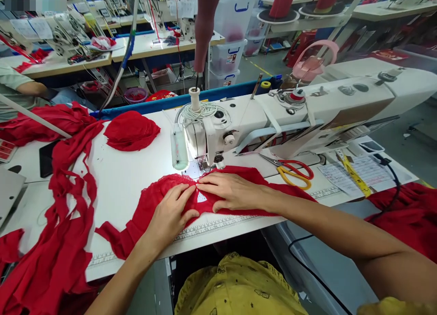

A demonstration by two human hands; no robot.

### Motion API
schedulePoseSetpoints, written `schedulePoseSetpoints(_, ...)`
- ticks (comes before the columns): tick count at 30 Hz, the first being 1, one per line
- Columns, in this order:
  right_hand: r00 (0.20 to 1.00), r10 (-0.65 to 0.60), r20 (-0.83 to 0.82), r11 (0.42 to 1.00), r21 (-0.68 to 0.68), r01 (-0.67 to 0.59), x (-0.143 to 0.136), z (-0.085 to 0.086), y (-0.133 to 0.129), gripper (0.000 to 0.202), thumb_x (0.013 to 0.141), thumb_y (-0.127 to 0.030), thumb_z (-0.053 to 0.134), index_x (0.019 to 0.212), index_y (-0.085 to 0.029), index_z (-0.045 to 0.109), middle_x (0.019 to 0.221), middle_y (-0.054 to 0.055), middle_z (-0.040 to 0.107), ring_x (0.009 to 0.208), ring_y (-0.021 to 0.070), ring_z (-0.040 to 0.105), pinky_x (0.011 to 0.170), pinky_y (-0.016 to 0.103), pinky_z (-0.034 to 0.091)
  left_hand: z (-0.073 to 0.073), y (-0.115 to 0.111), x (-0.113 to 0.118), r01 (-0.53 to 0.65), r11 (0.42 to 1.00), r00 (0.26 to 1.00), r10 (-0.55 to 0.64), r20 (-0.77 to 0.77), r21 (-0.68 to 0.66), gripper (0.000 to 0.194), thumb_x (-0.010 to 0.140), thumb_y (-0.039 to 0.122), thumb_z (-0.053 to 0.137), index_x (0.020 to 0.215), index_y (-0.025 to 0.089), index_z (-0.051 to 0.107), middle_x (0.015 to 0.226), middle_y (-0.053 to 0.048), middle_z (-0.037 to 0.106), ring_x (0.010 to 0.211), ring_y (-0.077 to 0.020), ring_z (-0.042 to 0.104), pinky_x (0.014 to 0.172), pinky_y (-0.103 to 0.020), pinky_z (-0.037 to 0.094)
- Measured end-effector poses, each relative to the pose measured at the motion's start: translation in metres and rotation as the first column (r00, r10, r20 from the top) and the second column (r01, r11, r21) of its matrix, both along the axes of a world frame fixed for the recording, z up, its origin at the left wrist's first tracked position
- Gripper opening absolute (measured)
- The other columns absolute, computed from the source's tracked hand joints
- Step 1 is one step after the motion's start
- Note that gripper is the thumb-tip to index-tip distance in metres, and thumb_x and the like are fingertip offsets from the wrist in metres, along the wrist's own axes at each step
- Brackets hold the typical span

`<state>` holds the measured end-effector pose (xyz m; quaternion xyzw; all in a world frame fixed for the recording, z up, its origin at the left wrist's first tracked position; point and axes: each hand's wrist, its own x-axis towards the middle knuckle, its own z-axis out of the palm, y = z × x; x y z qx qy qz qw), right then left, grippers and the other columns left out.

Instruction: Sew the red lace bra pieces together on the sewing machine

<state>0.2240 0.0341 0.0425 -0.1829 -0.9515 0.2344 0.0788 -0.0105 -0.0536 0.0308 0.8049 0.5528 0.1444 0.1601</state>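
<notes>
A red lace-edged garment piece (150,205) lies under the needle area of a white sewing machine (213,128). My left hand (175,208) rests on its left part, fingers stretched forward and thumb apart. On the right part, my right hand (235,192) lies flat with its fingers pointing left. Both sets of fingertips nearly meet just in front of the presser foot (204,164). A small gap in the fabric between the hands shows the white tabletop. Scissors (290,169) with red and yellow handles lie right of the needle.
Long red fabric strips (73,233) hang over the table's left side. A red cup-shaped piece (131,130) lies behind them. Paper with a yellow tape measure (353,174) is at right, beside more red fabric (409,215). A co-worker's arm (25,87) shows far left.
</notes>
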Motion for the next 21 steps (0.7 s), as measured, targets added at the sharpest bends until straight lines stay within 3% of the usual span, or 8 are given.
schedulePoseSetpoints(3,0.996,-0.043,0.079,0.999,-0.005,0.043,0.003,-0.006,0.003,0.074,0.082,-0.039,0.077,0.145,-0.013,0.047,0.146,0.020,0.050,0.134,0.0325,0.045,0.110,0.050,0.040,-0.003,0.000,-0.003,-0.052,0.997,0.986,0.042,-0.161,-0.060,0.058,0.091,0.050,0.061,0.143,0.027,0.050,0.144,-0.011,0.053,0.131,-0.0323,0.049,0.104,-0.051,0.046)
schedulePoseSetpoints(7,0.993,-0.028,0.118,1.000,-0.003,0.028,0.007,-0.004,0.005,0.083,0.078,-0.041,0.080,0.147,-0.013,0.044,0.150,0.020,0.045,0.138,0.0336,0.041,0.112,0.051,0.037,0.004,0.005,-0.007,-0.080,0.991,0.958,0.045,-0.283,-0.111,0.068,0.087,0.054,0.065,0.147,0.029,0.046,0.147,-0.011,0.050,0.131,-0.0341,0.046,0.100,-0.049,0.046)
schedulePoseSetpoints(15,0.989,-0.001,0.151,1.000,0.002,0.000,0.006,-0.005,0.008,0.087,0.080,-0.049,0.077,0.149,-0.013,0.040,0.151,0.021,0.042,0.138,0.0354,0.039,0.111,0.054,0.034,0.004,0.010,-0.010,-0.045,0.989,0.958,0.002,-0.288,-0.141,0.071,0.085,0.056,0.065,0.148,0.030,0.045,0.150,-0.009,0.046,0.133,-0.0344,0.042,0.104,-0.049,0.042)
schedulePoseSetpoints(21,0.978,-0.052,0.202,0.998,-0.021,0.057,0.006,-0.004,0.008,0.096,0.076,-0.050,0.080,0.152,-0.013,0.035,0.155,0.021,0.036,0.138,0.0381,0.038,0.110,0.055,0.035,0.008,0.009,-0.008,-0.077,0.986,0.945,0.026,-0.327,-0.145,0.078,0.085,0.058,0.064,0.153,0.030,0.036,0.149,-0.010,0.047,0.130,-0.0338,0.044,0.100,-0.047,0.042)
